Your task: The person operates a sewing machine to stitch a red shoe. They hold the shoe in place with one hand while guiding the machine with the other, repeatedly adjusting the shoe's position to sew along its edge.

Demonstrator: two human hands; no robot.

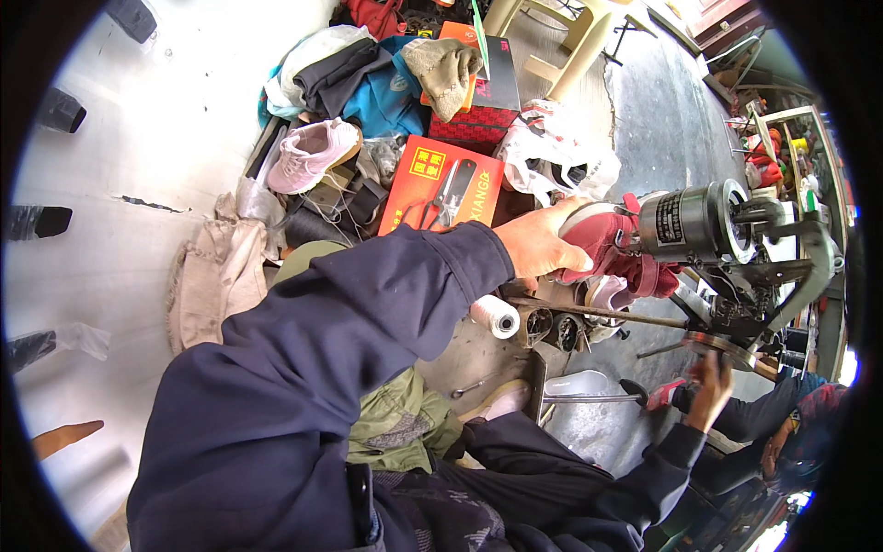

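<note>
My left hand (552, 244) is closed on a dark red shoe (602, 241), thumb on its near side. The shoe sits against the metal head of a shoe-stitching machine (685, 224), whose cylinder hides part of it. Lower right, my right hand (710, 391) has its fingers closed at the rim of the machine's hand wheel (722, 348). Where the shoe meets the needle is hidden. Below my left wrist lies a spool of white thread (497, 317), beside round metal tins (535, 324). Another pale shoe (609, 294) is partly visible under the red one.
A red box (451, 179) with scissors pictured on it lies beyond my left forearm, near a pink shoe (313, 155) and piled clothes (345, 78). A white plastic bag (552, 152) and beige stool (575, 46) stand farther off. Another person (800, 432) is at the right.
</note>
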